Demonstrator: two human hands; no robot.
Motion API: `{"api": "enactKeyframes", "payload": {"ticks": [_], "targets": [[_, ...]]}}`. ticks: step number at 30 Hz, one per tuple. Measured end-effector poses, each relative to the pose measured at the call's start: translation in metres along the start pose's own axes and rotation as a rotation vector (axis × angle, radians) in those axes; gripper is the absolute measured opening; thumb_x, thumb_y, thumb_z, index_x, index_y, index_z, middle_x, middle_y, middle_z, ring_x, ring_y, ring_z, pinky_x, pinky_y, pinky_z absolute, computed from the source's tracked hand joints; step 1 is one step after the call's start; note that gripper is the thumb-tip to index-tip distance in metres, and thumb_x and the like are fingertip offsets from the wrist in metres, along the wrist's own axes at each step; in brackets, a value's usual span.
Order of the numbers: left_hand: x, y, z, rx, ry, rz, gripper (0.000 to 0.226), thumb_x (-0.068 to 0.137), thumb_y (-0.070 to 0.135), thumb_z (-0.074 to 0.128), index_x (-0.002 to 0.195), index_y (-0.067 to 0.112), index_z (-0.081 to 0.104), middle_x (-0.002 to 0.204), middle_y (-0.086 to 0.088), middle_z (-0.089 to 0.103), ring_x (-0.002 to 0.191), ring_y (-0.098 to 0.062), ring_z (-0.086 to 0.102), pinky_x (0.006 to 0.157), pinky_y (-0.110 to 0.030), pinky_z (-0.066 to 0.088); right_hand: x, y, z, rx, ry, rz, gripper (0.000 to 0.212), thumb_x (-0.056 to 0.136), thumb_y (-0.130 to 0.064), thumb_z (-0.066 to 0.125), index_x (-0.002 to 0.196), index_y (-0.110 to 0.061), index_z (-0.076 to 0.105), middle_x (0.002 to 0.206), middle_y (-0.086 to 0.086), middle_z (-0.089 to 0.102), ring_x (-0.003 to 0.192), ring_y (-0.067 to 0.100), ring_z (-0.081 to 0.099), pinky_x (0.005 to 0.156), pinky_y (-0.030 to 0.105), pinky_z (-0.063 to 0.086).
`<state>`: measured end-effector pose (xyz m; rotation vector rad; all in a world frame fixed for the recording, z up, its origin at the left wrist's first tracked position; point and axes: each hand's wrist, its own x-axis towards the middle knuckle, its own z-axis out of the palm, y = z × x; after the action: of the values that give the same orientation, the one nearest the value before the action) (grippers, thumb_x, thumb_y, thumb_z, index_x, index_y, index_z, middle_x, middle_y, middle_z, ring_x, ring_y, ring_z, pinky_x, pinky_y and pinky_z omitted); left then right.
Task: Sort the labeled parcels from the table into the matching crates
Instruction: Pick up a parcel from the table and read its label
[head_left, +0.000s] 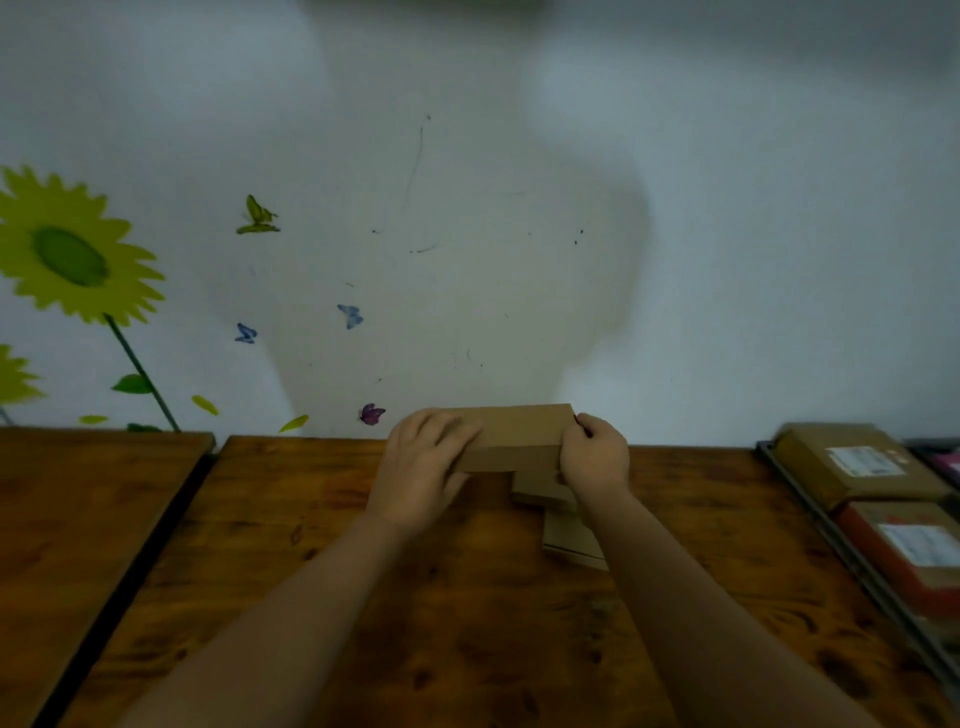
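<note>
Two hands hold a flat, matte-brown cardboard parcel (519, 436) at 12 o'clock, by the wooden bench's (363, 597) far edge: left hand (423, 462) curled over its left end, right hand (595, 457) pinching its right corner. Smaller cardboard boxes (540, 491) lie beneath. At 3 o'clock, a dark-railed crate (831, 530) holds labeled parcels (857, 462); open woodgrain at 9.

**Two bare hands close on one parcel**

Both bare forearms reach forward from the bottom of the frame, converging toward the far edge of the counter. The left hand (423, 462), softened by blur, drapes its bent fingers across the top of the left end of a flat brown cardboard parcel (519, 436), thumb out of sight. The right hand (595, 457) grips the parcel's right end, fingers curled round the edge, knuckles toward the camera. The wrists run straight with the forearms, and the two hands sit level, well apart.
</note>
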<state>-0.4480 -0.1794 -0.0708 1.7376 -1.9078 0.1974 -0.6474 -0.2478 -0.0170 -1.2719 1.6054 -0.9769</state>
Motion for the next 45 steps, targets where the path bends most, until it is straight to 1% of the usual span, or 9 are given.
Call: {"api": "enactKeyframes", "payload": {"ticks": [4,6,8,15,20,25,32,36,45], "targets": [[0.004,0.013,-0.007,0.02,0.028,0.082,0.055,0.085,0.029,0.08,0.136,0.021,0.06,0.12,-0.001,0.065,0.104,-0.024,0.059,0.091,-0.041,0.053,0.002,-0.009,-0.019,-0.035,-0.026,-0.072,0.036,0.108,-0.024,0.042,0.114,0.001,0.068,0.088,0.011,0.06,0.073,0.022,0.054,0.074,0.043,0.054],[0.007,0.021,-0.009,0.013,0.015,0.075,0.05,0.092,0.035,0.072,0.137,0.02,0.058,0.116,-0.001,0.065,0.099,-0.025,0.06,0.085,-0.04,0.052,0.001,-0.014,-0.028,-0.032,-0.039,-0.105,0.05,0.109,-0.04,0.039,0.08,-0.004,0.058,0.074,0.01,0.053,0.071,0.025,0.052,0.074,0.048,0.054],[0.01,0.028,-0.011,-0.022,-0.001,0.026,0.05,0.097,0.047,0.058,0.14,0.021,0.055,0.114,-0.001,0.065,0.098,-0.025,0.06,0.081,-0.039,0.052,-0.003,-0.019,-0.04,-0.028,-0.057,-0.128,0.057,0.108,-0.055,0.032,0.072,-0.014,0.05,0.073,0.006,0.055,0.073,0.024,0.055,0.073,0.044,0.05],[0.017,0.055,-0.013,-0.363,0.015,-0.3,0.053,0.097,0.066,0.043,0.14,0.038,0.049,0.112,0.016,0.066,0.095,-0.003,0.065,0.074,-0.033,0.059,-0.001,-0.028,-0.07,0.045,-0.131,-0.239,0.047,0.111,-0.049,0.031,0.096,-0.026,0.07,0.095,-0.007,0.07,0.09,0.007,0.063,0.072,0.02,0.044],[0.024,0.073,-0.019,-0.843,0.176,-0.609,0.032,0.102,0.044,0.054,0.13,0.028,0.057,0.101,0.011,0.071,0.083,0.001,0.071,0.063,-0.019,0.057,0.005,-0.02,-0.073,0.099,-0.05,-0.231,0.055,0.109,-0.045,0.041,0.155,-0.014,0.045,0.158,0.002,0.047,0.146,0.02,0.041,0.116,0.03,0.031],[0.034,0.088,-0.023,-1.017,0.256,-0.707,0.023,0.104,0.038,0.053,0.12,0.022,0.057,0.097,0.005,0.071,0.073,0.006,0.07,0.055,-0.012,0.052,0.009,-0.015,-0.069,0.096,-0.115,-0.15,0.066,0.105,-0.059,0.039,0.16,-0.022,0.036,0.161,0.002,0.042,0.143,0.026,0.046,0.12,0.046,0.037],[0.034,0.105,-0.02,-1.096,0.239,-0.692,0.026,0.104,0.039,0.05,0.119,0.02,0.06,0.098,0.002,0.074,0.079,0.001,0.073,0.059,-0.014,0.055,0.006,-0.018,-0.055,0.095,-0.283,-0.141,0.074,0.091,-0.084,0.028,0.136,-0.033,0.057,0.119,-0.004,0.073,0.112,0.021,0.07,0.099,0.049,0.056],[0.031,0.112,-0.015,-1.141,0.221,-0.711,0.031,0.102,0.044,0.051,0.12,0.021,0.06,0.101,0.001,0.076,0.085,-0.008,0.076,0.069,-0.025,0.06,0.0,-0.018,-0.052,0.125,-0.282,-0.171,0.052,0.105,-0.06,0.032,0.132,-0.023,0.055,0.108,-0.007,0.073,0.094,0.006,0.07,0.073,0.022,0.054],[0.032,0.116,-0.019,-1.258,0.257,-0.832,0.043,0.099,0.041,0.061,0.135,0.024,0.045,0.104,-0.003,0.074,0.088,-0.014,0.075,0.078,-0.035,0.062,-0.005,-0.014,-0.046,0.328,-0.144,-0.102,0.048,0.107,-0.052,0.041,0.122,-0.01,0.058,0.107,0.003,0.074,0.086,0.007,0.07,0.051,0.011,0.049]]}}
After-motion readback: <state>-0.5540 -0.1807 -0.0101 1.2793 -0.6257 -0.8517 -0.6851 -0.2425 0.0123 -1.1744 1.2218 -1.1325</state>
